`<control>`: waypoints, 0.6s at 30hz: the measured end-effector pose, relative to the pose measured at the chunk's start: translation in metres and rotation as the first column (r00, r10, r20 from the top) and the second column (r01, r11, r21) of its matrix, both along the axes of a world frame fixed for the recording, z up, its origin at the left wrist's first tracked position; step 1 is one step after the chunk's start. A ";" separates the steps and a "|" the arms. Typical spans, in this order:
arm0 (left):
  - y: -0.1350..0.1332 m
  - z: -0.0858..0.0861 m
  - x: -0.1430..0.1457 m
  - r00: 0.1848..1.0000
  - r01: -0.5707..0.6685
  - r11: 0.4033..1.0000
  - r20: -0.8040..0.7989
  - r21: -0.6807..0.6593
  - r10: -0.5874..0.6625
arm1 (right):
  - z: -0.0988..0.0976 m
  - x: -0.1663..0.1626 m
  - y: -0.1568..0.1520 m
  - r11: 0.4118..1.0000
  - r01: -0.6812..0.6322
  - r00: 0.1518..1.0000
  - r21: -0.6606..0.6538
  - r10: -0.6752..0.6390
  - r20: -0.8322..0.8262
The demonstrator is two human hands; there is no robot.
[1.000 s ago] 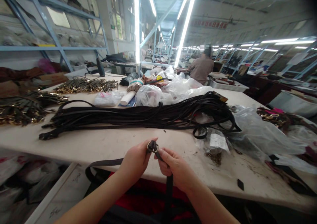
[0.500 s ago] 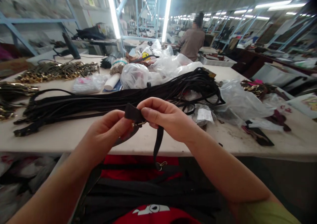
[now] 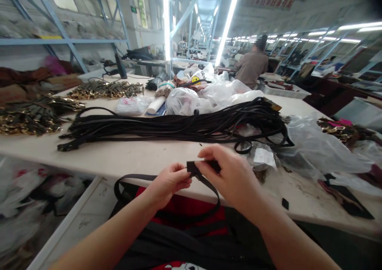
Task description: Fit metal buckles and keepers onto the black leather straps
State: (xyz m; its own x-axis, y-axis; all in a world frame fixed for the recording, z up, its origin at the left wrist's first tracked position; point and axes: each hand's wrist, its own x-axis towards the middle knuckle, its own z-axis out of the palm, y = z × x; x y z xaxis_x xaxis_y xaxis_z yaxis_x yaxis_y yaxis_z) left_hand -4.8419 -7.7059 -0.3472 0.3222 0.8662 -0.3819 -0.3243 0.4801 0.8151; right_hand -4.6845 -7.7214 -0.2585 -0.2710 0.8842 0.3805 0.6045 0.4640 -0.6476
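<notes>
Over the table's front edge, my left hand (image 3: 171, 183) pinches a black strap (image 3: 134, 177) near a wider flat black piece (image 3: 191, 167). My right hand (image 3: 229, 176) grips that black piece from the other side, its fingers bent over it. Part of the piece is hidden behind the right fingers. The strap hangs in a wide loop below both hands, in front of my lap. Just beyond them lies a long bundle of black straps (image 3: 167, 126) across the table.
Piles of small straps with gold-coloured metal clasps (image 3: 32, 117) lie at the left. Clear plastic bags (image 3: 182, 101) and a white roll (image 3: 156, 105) sit behind the bundle. More plastic (image 3: 322, 142) covers the right side. A person (image 3: 252, 65) stands farther back.
My view has turned left, so the table contents appear farther right. My hands have shifted right and lower in view. The strap now spreads into a wider loop beneath them.
</notes>
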 end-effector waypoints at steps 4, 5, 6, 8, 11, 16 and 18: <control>-0.009 0.008 0.003 0.997 -0.040 0.999 -0.059 0.016 0.041 | -0.028 0.000 0.005 0.988 0.146 0.853 0.053 -0.153 0.500; -0.010 0.008 0.005 0.996 -0.044 0.999 -0.079 0.017 0.046 | -0.033 -0.001 0.005 0.985 0.159 0.821 0.066 -0.169 0.546; -0.011 0.008 0.006 0.994 -0.048 0.999 -0.097 0.018 0.049 | -0.036 -0.002 0.004 0.984 0.163 0.798 0.077 -0.177 0.576; -0.012 0.003 0.009 0.991 -0.050 0.999 -0.120 0.020 0.052 | -0.039 -0.007 0.001 0.984 0.155 0.780 0.086 -0.176 0.601; -0.012 -0.008 0.009 0.992 -0.051 0.998 -0.117 0.032 0.054 | -0.043 -0.013 -0.003 0.990 0.131 0.813 0.051 -0.137 0.567; -0.013 -0.012 0.007 0.981 -0.079 0.995 -0.170 0.057 0.088 | -0.055 -0.016 -0.004 0.994 0.098 0.875 -0.055 -0.060 0.480; -0.015 -0.011 0.008 0.977 -0.074 0.994 -0.192 0.085 0.089 | -0.061 -0.013 -0.002 0.990 0.128 0.887 -0.057 -0.089 0.454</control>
